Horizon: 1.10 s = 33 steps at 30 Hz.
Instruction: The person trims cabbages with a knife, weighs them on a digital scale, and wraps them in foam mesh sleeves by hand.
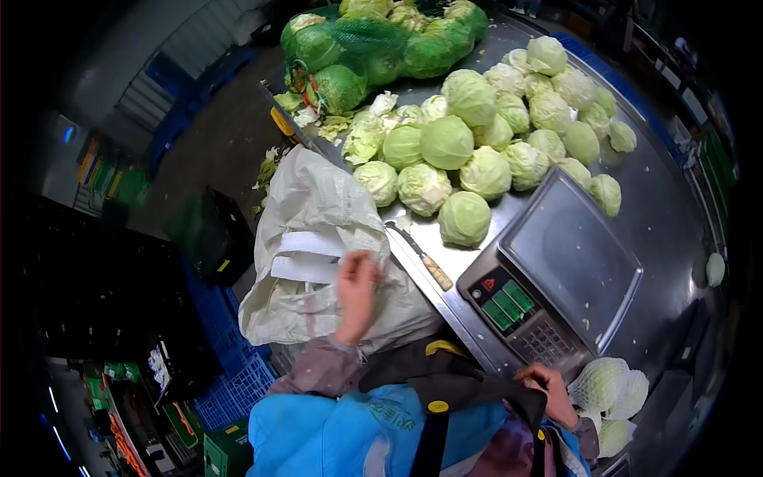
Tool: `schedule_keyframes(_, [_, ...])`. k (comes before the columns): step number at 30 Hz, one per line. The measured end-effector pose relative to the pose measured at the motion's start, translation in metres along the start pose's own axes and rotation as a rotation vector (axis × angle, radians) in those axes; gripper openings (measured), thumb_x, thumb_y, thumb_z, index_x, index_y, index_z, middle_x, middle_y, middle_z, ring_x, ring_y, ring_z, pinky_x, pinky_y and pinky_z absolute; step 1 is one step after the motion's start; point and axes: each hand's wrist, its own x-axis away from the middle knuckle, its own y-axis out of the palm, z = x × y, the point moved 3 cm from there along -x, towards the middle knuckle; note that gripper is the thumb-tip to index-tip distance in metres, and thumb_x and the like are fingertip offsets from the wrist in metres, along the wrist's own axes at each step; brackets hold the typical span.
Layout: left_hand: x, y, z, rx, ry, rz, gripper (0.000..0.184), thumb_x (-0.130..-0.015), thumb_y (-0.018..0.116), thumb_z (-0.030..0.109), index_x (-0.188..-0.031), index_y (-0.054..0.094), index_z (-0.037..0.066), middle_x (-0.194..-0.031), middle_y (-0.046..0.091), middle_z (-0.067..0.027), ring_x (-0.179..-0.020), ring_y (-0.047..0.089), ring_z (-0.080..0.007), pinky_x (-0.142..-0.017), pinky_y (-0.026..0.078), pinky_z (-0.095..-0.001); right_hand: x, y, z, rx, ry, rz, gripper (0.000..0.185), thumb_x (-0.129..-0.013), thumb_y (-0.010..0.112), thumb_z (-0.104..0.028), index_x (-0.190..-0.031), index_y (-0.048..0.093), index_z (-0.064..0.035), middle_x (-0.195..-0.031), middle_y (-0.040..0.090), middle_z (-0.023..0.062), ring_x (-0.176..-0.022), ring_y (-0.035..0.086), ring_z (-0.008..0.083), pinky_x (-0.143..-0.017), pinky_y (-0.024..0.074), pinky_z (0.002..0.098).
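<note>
My left hand point(358, 296), smeared by motion, is over a white woven sack point(318, 195) at the table's left edge. White strips point(306, 269) lie on the sack beside the hand; its grip is unclear. My right hand point(550, 391) is by the front corner of the weighing scale point(568, 254), fingers curled in; anything inside them is hidden. Between sack and scale lies a knife point(429, 266) with a light handle. Beyond them, many pale green cabbages point(447, 143) are piled on the metal table point(656, 230).
A green net bag point(381, 48) of cabbages rests at the far left of the table. Cabbages in white foam nets point(608, 387) sit right of my right hand. On the floor to the left are a dark crate point(214, 238) and a blue pallet point(234, 389).
</note>
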Motion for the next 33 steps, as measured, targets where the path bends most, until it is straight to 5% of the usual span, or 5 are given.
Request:
schedule_keyframes(4, [-0.060,-0.134,-0.076,0.245,-0.329,0.540,0.039,-0.080,0.055,0.008,-0.116,0.039,0.008,-0.098,0.046,-0.0047,-0.085,0.046,-0.0107,-0.063,0.044,-0.0251,-0.033,0.013,-0.012,0.040,0.076,0.036,0.016,-0.081,0.057,-0.012,-0.088,0.058,0.0016,-0.070,0.053,0.0007,-0.063,0.045,0.0056,-0.057,0.0369,0.0220])
schedule_keyframes(9, [-0.122,-0.227,-0.186,0.402,-0.521,0.220,0.036,-0.083,0.054,0.008,-0.116,0.042,0.014,-0.086,0.048,0.0007,-0.074,0.049,-0.0094,-0.052,0.040,-0.0218,-0.057,0.023,-0.039,0.189,0.085,-0.080,0.019,-0.082,0.059,-0.014,-0.095,0.057,0.0002,-0.071,0.057,0.0049,-0.064,0.050,0.0080,-0.058,0.0408,0.0241])
schedule_keyframes(12, [-0.143,-0.163,-0.071,0.157,-0.136,0.522,0.023,-0.088,0.048,0.013,-0.110,0.048,0.010,-0.095,0.056,-0.0026,-0.080,0.054,-0.0121,-0.066,0.045,-0.0256,-0.069,0.017,-0.040,0.208,0.009,-0.021,0.021,-0.082,0.059,-0.016,-0.096,0.057,-0.0001,-0.075,0.059,0.0078,-0.066,0.053,0.0103,-0.059,0.0424,0.0257])
schedule_keyframes(21, [-0.109,-0.044,0.099,0.081,0.259,0.128,0.030,-0.084,0.052,0.011,-0.111,0.046,-0.001,-0.100,0.056,-0.0077,-0.089,0.055,-0.0148,-0.078,0.044,-0.0276,-0.138,0.032,-0.104,0.237,-0.177,-0.055,0.034,-0.077,0.062,-0.015,-0.108,0.052,-0.0029,-0.084,0.055,0.0080,-0.067,0.050,0.0114,-0.058,0.0427,0.0258])
schedule_keyframes(33, [-0.072,0.108,0.077,0.271,-0.496,-0.985,0.036,-0.077,0.057,-0.003,-0.109,0.041,0.000,-0.108,0.053,-0.0085,-0.098,0.052,-0.0127,-0.085,0.041,-0.0266,-0.208,-0.038,-0.189,0.603,-0.624,0.353,0.054,-0.078,0.061,-0.025,-0.122,0.039,-0.0024,-0.120,0.042,0.0190,-0.108,0.045,0.0335,-0.090,0.0387,0.0363])
